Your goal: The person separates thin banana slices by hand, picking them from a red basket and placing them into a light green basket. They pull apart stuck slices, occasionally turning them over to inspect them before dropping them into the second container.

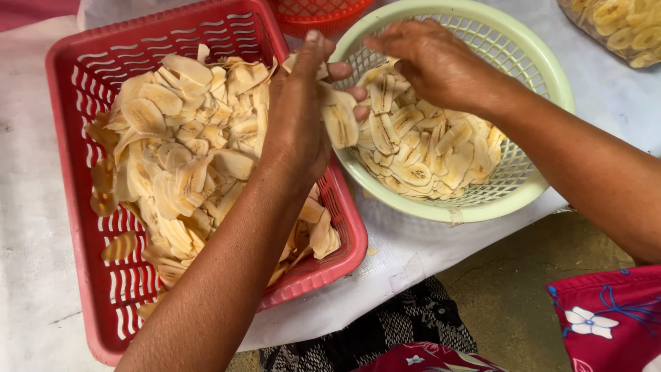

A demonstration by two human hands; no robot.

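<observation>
My left hand (pixel 299 117) hovers over the right rim of a red rectangular basket (pixel 69 83) piled with pale banana slices (pixel 182 158). Its fingers pinch a long slice (pixel 340 122) that hangs over the edge of the round pale green basket (pixel 544 62). My right hand (pixel 434 62) reaches into the green basket from the right, fingers curled around slices near the far side of the heap there (pixel 427 148). The two hands nearly touch above the gap between the baskets.
Both baskets rest on a white cloth (pixel 27 227). A second red basket (pixel 317 14) sits behind them. A clear bag of fried chips (pixel 623 31) lies at the top right. Bare ground (pixel 509 289) and patterned clothing (pixel 609 317) show below the cloth's edge.
</observation>
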